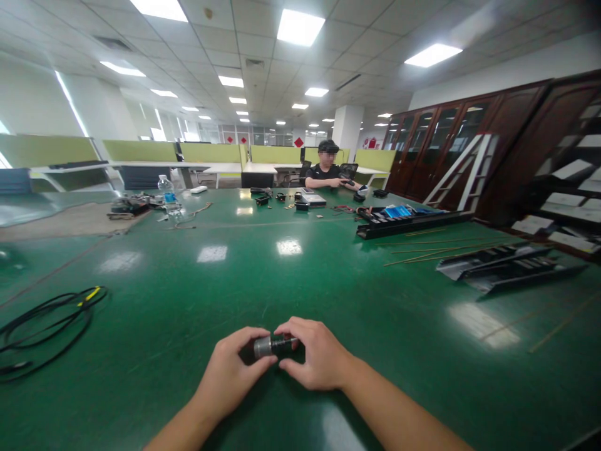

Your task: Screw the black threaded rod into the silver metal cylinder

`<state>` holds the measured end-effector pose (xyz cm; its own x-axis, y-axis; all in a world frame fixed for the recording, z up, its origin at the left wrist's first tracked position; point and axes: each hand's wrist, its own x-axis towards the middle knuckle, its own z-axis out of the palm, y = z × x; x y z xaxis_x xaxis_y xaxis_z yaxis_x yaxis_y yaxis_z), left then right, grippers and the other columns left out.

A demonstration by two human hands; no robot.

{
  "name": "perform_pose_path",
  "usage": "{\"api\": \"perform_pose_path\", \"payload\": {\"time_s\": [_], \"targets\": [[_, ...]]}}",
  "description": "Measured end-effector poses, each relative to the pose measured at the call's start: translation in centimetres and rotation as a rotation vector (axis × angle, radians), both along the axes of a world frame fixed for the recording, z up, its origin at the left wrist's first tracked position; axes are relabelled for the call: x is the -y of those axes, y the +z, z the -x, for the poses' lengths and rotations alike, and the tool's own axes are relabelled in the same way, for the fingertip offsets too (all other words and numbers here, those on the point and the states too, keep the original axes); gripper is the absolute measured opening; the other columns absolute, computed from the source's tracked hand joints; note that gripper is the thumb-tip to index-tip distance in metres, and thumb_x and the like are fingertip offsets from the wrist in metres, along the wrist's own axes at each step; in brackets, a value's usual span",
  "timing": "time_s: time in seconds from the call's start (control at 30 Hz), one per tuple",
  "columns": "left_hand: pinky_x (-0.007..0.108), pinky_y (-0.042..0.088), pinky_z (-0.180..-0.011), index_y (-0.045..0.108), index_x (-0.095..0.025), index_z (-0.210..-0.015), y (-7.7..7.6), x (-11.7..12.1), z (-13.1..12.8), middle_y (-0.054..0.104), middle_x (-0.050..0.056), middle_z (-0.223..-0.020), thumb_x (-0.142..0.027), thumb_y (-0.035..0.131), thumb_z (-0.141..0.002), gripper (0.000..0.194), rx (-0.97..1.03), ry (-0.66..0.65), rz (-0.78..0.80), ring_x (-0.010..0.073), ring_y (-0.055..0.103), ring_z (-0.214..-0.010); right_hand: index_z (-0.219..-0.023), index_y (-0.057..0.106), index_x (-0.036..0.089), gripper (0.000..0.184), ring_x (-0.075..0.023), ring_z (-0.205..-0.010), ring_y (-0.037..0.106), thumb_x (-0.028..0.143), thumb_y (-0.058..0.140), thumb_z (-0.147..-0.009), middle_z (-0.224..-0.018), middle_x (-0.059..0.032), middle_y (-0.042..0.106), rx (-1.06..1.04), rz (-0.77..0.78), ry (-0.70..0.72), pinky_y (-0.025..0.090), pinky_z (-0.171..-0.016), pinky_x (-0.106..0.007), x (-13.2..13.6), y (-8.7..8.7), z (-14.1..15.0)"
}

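Observation:
A small cylindrical part (270,346), silver at one end and black at the other, lies between both my hands just above the green table (300,275). My left hand (232,373) is closed around its silver end with thumb and fingers pinching it. My right hand (317,357) is closed on the black end, fingers curled over the top. Both forearms reach in from the bottom edge. The part's underside is hidden by my fingers.
A coil of black cable with a yellow tag (47,326) lies at the left. Black trays (507,266) and thin rods (436,250) lie at the right. Another person (328,172) sits at the far end among tools, a water bottle (166,191) and small parts.

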<state>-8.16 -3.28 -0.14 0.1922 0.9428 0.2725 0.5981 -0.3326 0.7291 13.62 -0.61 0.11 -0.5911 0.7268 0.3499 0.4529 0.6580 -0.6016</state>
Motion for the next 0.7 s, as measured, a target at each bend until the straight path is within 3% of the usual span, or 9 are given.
{"api": "perform_pose_path", "payload": {"time_s": [0.17,0.7], "targets": [[0.031,0.051,-0.088,0.071,-0.026,-0.100,-0.10,0.18,-0.17,0.073,0.001,-0.100,-0.029,0.076,-0.074,0.027,0.010,0.011,0.027,0.0215,0.067,-0.093,-0.113,0.062,0.023,0.039,-0.0193,-0.082,0.060,0.022,0.068,-0.074,-0.096,-0.0033,0.065,0.019,-0.055,-0.048,0.046,-0.079,-0.031,-0.16,-0.24,0.25],[0.025,0.051,-0.085,0.071,-0.033,-0.106,-0.35,0.54,-0.59,0.074,-0.003,-0.100,-0.032,0.079,-0.076,0.031,-0.024,-0.079,-0.002,0.0177,0.069,-0.092,-0.100,0.071,0.023,0.036,-0.0148,-0.077,0.062,0.017,0.077,-0.065,-0.085,0.0008,0.067,-0.125,0.138,-0.019,0.046,-0.071,-0.024,-0.75,-0.32,-0.47]]}}
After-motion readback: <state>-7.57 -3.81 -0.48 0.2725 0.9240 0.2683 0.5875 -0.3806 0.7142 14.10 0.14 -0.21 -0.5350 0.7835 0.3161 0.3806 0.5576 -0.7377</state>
